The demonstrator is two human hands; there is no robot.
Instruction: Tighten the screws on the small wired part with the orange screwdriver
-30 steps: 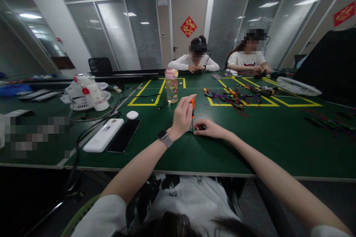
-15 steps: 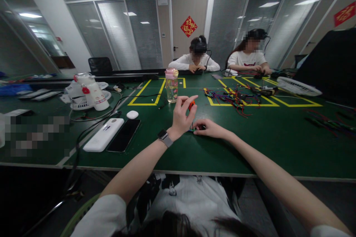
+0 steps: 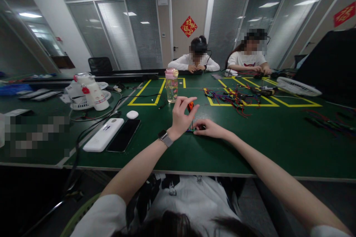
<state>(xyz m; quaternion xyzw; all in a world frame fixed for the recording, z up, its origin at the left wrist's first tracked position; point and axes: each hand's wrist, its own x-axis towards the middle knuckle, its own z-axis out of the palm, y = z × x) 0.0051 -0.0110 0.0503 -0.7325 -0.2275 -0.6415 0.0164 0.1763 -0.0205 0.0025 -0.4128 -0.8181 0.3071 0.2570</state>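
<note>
My left hand [image 3: 181, 117], with a watch on its wrist, has thumb and fingers closed around an orange-and-black screwdriver [image 3: 190, 106]. The screwdriver stands nearly upright, and its thin shaft points down at a small green circuit board [image 3: 189, 130] on the table. Whether the tip touches a screw is too small to tell. My right hand [image 3: 209, 129] rests low on the table and pinches the board's right end. Its fingers cover much of the board.
A pink-lidded bottle [image 3: 171, 86] stands just beyond my left hand. Leftward lie a phone [image 3: 124, 135], a white power bank [image 3: 104, 134] and a small white case [image 3: 132, 114]. Wired circuit boards [image 3: 232, 97] lie at the back right. Two people sit across the green table [image 3: 278, 148].
My left thumb and fingers have shifted slightly around the screwdriver, and more of its orange handle shows. My right hand and the board stay in place.
</note>
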